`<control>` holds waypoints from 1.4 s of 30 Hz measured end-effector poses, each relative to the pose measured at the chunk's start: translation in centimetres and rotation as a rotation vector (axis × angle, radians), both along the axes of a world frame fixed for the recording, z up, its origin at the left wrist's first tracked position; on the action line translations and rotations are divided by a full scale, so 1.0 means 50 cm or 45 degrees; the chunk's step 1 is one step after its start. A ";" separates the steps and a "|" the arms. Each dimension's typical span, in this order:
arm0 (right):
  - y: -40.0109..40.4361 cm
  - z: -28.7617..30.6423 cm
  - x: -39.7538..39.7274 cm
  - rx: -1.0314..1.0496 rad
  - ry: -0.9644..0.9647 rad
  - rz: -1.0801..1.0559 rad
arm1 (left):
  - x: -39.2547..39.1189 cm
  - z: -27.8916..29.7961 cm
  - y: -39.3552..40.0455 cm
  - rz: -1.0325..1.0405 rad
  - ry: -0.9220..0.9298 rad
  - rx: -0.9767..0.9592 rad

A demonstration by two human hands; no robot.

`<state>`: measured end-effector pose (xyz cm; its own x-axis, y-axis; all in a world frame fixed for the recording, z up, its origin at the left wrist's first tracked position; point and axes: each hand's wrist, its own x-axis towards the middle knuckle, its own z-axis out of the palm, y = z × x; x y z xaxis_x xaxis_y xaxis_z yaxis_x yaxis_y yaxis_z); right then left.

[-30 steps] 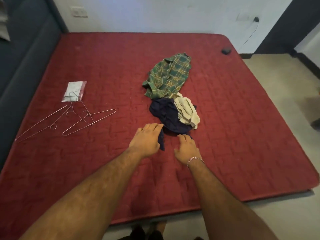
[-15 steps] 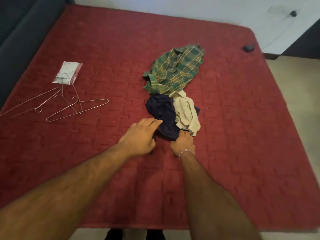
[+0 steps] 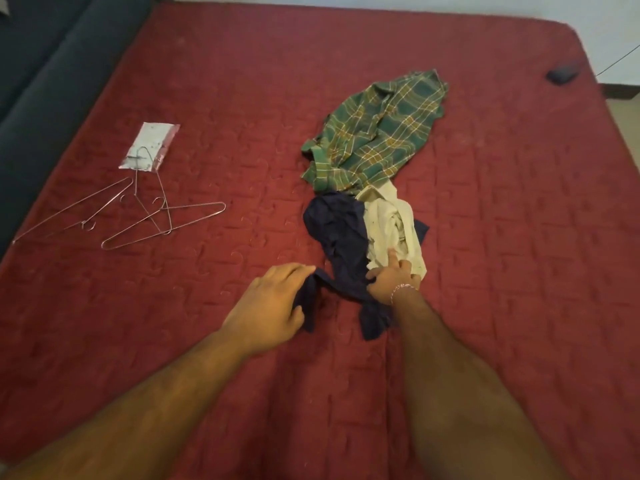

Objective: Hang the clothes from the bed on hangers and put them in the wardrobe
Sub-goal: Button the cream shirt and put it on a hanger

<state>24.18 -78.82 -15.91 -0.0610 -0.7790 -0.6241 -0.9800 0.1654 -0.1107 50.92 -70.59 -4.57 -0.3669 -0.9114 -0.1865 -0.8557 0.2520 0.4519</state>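
A crumpled navy garment (image 3: 341,233) lies mid-bed on the red mattress (image 3: 485,237). A cream garment (image 3: 393,233) rests on its right side, and a green plaid shirt (image 3: 377,133) lies just behind both. My left hand (image 3: 273,306) grips the navy garment's near left edge. My right hand (image 3: 391,277) grips its near right edge, with one finger touching the cream garment. A stretch of navy cloth runs between the two hands. Wire hangers (image 3: 138,216) lie at the left of the bed.
A small clear packet (image 3: 150,145) lies under the hangers' far end. A dark headboard (image 3: 41,77) runs along the left side. A small dark object (image 3: 562,72) sits at the bed's far right corner, next to a white wall and a cable.
Both hands have closed on the navy garment's near edge and drawn it toward me, spreading it between them. The camera has tipped down and come closer to the bed.
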 end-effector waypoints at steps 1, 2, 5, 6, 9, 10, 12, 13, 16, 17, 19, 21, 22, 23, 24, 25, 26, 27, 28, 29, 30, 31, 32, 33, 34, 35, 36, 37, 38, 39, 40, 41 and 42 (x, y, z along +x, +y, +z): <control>-0.002 -0.007 -0.001 0.005 -0.002 0.012 | 0.000 -0.003 0.000 0.017 0.009 0.005; -0.006 -0.016 -0.003 -0.003 -0.010 0.011 | -0.003 -0.002 -0.002 0.028 0.021 0.000; -0.013 -0.016 -0.010 -0.241 -0.293 -0.206 | -0.010 0.006 -0.014 0.025 0.031 0.003; -0.012 -0.006 -0.012 -0.406 -0.458 -0.373 | -0.009 0.011 -0.020 0.012 0.033 -0.008; -0.015 0.093 -0.010 -0.803 -0.815 -0.871 | -0.007 0.038 -0.041 -0.009 0.055 -0.021; -0.024 0.139 -0.011 -0.883 -0.901 -0.923 | -0.009 0.050 -0.052 -0.009 0.074 -0.023; -0.044 0.248 -0.022 -0.985 -1.137 -0.948 | -0.019 0.093 -0.083 -0.019 0.140 -0.054; -0.051 0.308 -0.027 -1.006 -1.233 -0.917 | -0.027 0.120 -0.104 -0.022 0.198 -0.070; -0.065 0.530 -0.034 -1.022 -1.353 -0.655 | -0.078 0.264 -0.184 -0.076 0.489 -0.172; -0.059 0.622 -0.022 -1.026 -1.389 -0.541 | -0.095 0.339 -0.205 -0.110 0.607 -0.232; -0.039 0.783 0.013 -0.994 -1.459 -0.346 | -0.117 0.491 -0.227 -0.148 0.845 -0.260; -0.015 0.922 0.046 -1.051 -1.473 -0.200 | -0.127 0.630 -0.235 -0.195 1.010 -0.208; 0.002 0.998 0.064 -1.129 -1.445 -0.143 | -0.119 0.712 -0.230 -0.231 1.049 -0.251; 0.024 1.052 0.082 -1.194 -1.410 -0.121 | -0.107 0.771 -0.221 -0.248 1.061 -0.269; 0.047 1.116 0.101 -1.294 -1.372 -0.101 | -0.090 0.844 -0.210 -0.301 1.100 -0.253; 0.064 1.162 0.117 -1.382 -1.332 -0.094 | -0.074 0.901 -0.196 -0.361 1.132 -0.193; 0.081 1.201 0.133 -1.472 -1.281 -0.094 | -0.058 0.952 -0.181 -0.437 1.161 -0.131; 0.102 1.247 0.154 -1.583 -1.226 -0.093 | -0.039 1.010 -0.163 -0.478 1.147 -0.135; 0.120 1.271 0.173 -1.666 -1.189 -0.099 | -0.026 1.049 -0.147 -0.473 1.117 -0.199; 0.139 1.299 0.195 -1.754 -1.174 -0.105 | -0.013 1.094 -0.130 -0.437 1.096 -0.318; 0.157 1.312 0.216 -1.796 -1.182 -0.141 | -0.005 1.129 -0.115 -0.365 1.087 -0.458; 0.171 1.319 0.232 -1.801 -1.202 -0.179 | 0.000 1.156 -0.102 -0.288 1.095 -0.585; 0.195 1.326 0.257 -1.777 -1.206 -0.196 | 0.022 1.186 -0.079 -0.216 1.100 -0.689; 0.205 1.318 0.266 -1.727 -1.170 -0.215 | 0.029 1.204 -0.070 -0.173 1.114 -0.746; 0.217 1.312 0.280 -1.652 -1.151 -0.220 | 0.045 1.222 -0.057 -0.130 1.137 -0.789; 0.227 1.297 0.293 -1.568 -1.144 -0.214 | 0.066 1.236 -0.044 -0.078 1.168 -0.827; 0.239 1.280 0.306 -1.467 -1.117 -0.202 | 0.087 1.248 -0.031 -0.024 1.202 -0.849; 0.253 1.258 0.325 -1.382 -1.069 -0.190 | 0.116 1.257 -0.015 0.018 1.225 -0.881; 0.263 1.237 0.333 -1.347 -0.989 -0.211 | 0.142 1.264 0.000 0.048 1.226 -0.911; 0.268 1.216 0.339 -1.345 -0.934 -0.237 | 0.172 1.268 0.012 0.080 1.187 -0.940; 0.278 1.204 0.346 -1.356 -0.917 -0.268 | 0.202 1.271 0.019 0.107 1.123 -0.962; 0.287 1.196 0.351 -1.380 -0.945 -0.269 | 0.232 1.270 0.022 0.137 1.056 -0.980; 0.309 1.195 0.360 -1.367 -1.032 -0.253 | 0.265 1.263 0.032 0.182 0.996 -0.996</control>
